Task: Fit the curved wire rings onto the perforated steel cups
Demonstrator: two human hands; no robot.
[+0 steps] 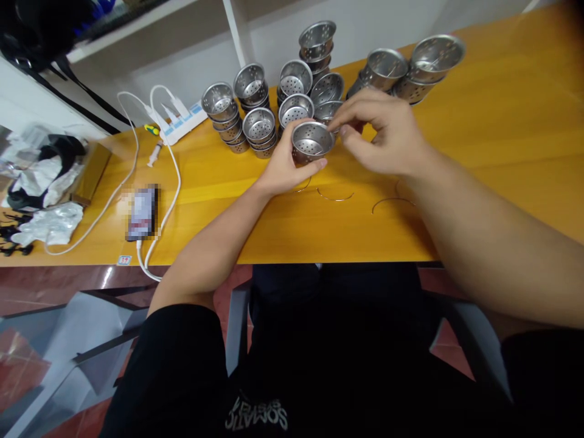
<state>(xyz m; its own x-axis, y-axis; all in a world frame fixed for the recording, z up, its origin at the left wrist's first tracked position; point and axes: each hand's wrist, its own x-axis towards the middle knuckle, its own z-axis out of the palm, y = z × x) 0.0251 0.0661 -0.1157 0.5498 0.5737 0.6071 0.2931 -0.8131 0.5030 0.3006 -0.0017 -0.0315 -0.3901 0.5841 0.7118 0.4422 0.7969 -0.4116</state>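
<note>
A perforated metal sink strainer basket (312,139) is held tilted toward me above the table's middle. My left hand (283,163) wraps round it from the left, thumb along its near side. At the basket's right rim, my right hand (387,131) has its thumb and forefinger drawn together in a pinch. Whatever those fingertips hold, if anything, is too small or hidden to make out. Below the hands lie several thin curved wires, one a shallow arc (335,199) and another by my right forearm (392,199).
Stacks of similar baskets (259,125) stand along the back, with more at the right (435,58). Left of them are a white power strip (185,123), a small syringe (155,154) and a phone (143,213) on a white cable. Plastic bags (50,228) lie far left.
</note>
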